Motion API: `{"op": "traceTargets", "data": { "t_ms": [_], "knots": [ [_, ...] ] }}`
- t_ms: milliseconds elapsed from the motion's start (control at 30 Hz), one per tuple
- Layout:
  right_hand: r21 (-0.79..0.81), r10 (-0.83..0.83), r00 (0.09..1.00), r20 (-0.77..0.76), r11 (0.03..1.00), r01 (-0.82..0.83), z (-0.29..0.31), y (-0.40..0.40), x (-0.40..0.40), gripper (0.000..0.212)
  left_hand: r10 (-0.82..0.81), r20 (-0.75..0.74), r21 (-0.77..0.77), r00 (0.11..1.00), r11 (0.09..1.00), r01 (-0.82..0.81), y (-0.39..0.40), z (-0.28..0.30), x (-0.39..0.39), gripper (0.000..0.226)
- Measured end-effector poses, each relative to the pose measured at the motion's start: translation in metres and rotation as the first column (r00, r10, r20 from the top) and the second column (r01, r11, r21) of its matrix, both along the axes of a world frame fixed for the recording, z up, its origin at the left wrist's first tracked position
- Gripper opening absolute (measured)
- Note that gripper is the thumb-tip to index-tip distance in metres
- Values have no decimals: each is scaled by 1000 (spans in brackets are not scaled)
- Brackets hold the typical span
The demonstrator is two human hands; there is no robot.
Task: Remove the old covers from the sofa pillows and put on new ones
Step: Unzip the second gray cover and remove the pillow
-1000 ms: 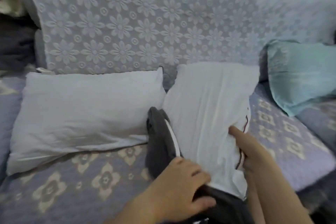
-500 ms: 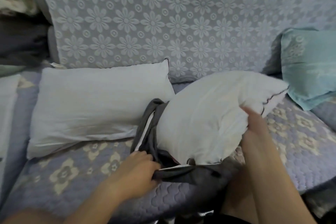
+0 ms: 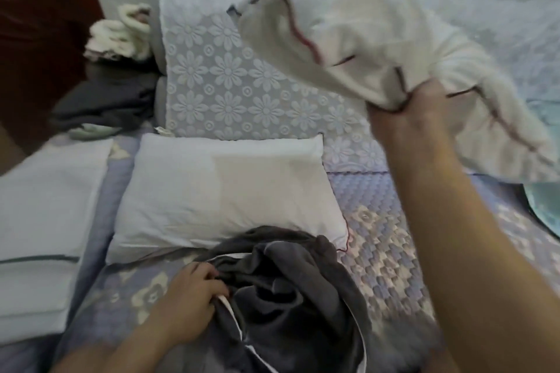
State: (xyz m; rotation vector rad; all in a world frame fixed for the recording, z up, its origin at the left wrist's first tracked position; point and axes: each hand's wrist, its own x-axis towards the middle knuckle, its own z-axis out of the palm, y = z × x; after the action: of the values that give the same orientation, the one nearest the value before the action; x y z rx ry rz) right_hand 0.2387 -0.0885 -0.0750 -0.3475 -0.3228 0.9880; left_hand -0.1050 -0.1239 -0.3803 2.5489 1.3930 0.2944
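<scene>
since a moment ago the white pillow insert (image 3: 357,27) has come clear of the grey cover (image 3: 291,291) and now swings up in the air at the right, blurred with motion. the right hand (image 3: 409,112) grips it by a bunched corner, fingers curled tight into the fabric, arm raised across the frame. the left hand (image 3: 191,300) is low on the sofa seat (image 3: 391,254), fingers curled round the open edge of the grey cover, pinching it where a white strip runs along the opening. the cover lies slack and crumpled on the seat, its far edge touching a second bare white pillow (image 3: 224,191) that lies flat against the sofa back (image 3: 236,82) with its flower-patterned throw. another white pillow (image 3: 39,212) lies at the left edge of the seat. dark folded cloth (image 3: 106,106) and a cream bundle (image 3: 121,33) are heaped at the far left corner. part of a teal pillow (image 3: 545,215) shows at the right edge.
</scene>
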Motion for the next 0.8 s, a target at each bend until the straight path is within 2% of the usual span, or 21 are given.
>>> {"op": "traceTargets", "data": {
  "t_ms": [33, 100, 167, 200, 233, 267, 300, 333, 367, 400, 433, 500, 533, 567, 600, 633, 667, 700, 733, 800],
  "knots": [
    [5, 21, 1000, 3, 1000, -21, -4, 17, -19, 34, 19, 26, 26, 999, 999, -20, -3, 0, -1, 37],
    [-60, 118, 992, 36, 991, -116, -26, 54, -75, 33, 109, 41, -51, 993, 993, -106, -14, 1, -7, 33],
    [-231, 271, 957, 105, 942, -242, -70, 88, -118, 28, 222, -17, -129, 975, 966, -222, -26, -2, -17, 33],
    [-351, 373, 913, 163, 887, -299, -91, 96, -135, 28, 244, -64, -178, 968, 951, -251, -31, -4, -20, 35],
    [-487, 502, 833, 234, 802, -347, -114, 98, -153, 22, 275, -97, -224, 957, 930, -290, -38, -7, -27, 37],
    [-620, 646, 708, 286, 688, -377, -134, 98, -165, 16, 320, -112, -261, 941, 904, -338, -42, -8, -32, 37],
    [-725, 742, 580, 337, 597, -344, -157, 99, -171, 12, 381, -105, -293, 919, 871, -395, -46, -10, -37, 36],
    [-780, 775, 488, 401, 568, -261, -177, 100, -174, 8, 438, -91, -316, 894, 839, -443, -49, -12, -41, 35],
    [-792, 761, 441, 476, 589, -160, -194, 98, -173, 8, 491, -74, -359, 868, 799, -483, -52, -14, -45, 36],
    [-760, 708, 407, 576, 648, -51, -207, 96, -168, 18, 527, -38, -434, 849, 757, -489, -54, -17, -47, 40],
    [-706, 652, 322, 686, 704, 78, -216, 92, -158, 31, 563, 15, -527, 827, 707, -472, -53, -19, -46, 46],
    [-589, 589, 93, 803, 761, 272, -225, 68, -128, 42, 638, 135, -673, 758, 620, -403, -51, -23, -33, 58],
    [-532, 570, -47, 820, 790, 305, -234, 54, -105, 42, 670, 194, -697, 717, 608, -380, -49, -25, -23, 65],
    [-483, 555, -220, 803, 820, 307, -244, 42, -81, 41, 687, 251, -698, 682, 617, -364, -46, -26, -13, 74],
    [-469, 553, -387, 738, 832, 296, -257, 25, -51, 41, 664, 297, -680, 686, 652, -336, -42, -30, 0, 85],
    [-504, 576, -514, 635, 814, 290, -273, 6, -25, 42, 616, 303, -645, 728, 695, -319, -40, -34, 12, 95],
    [-555, 612, -583, 534, 774, 304, -287, -16, -3, 46, 538, 264, -591, 800, 746, -307, -40, -38, 21, 102],
    [-599, 659, -589, 468, 726, 337, -300, -39, 17, 51, 446, 186, -529, 876, 796, -293, -43, -42, 30, 106],
    [-619, 700, -539, 468, 695, 365, -313, -59, 33, 51, 362, 94, -450, 927, 846, -285, -47, -46, 36, 108],
    [-577, 726, -388, 568, 688, 441, -330, -84, 50, 38, 275, -59, -297, 960, 913, -279, -55, -52, 38, 111]
  ]
}}
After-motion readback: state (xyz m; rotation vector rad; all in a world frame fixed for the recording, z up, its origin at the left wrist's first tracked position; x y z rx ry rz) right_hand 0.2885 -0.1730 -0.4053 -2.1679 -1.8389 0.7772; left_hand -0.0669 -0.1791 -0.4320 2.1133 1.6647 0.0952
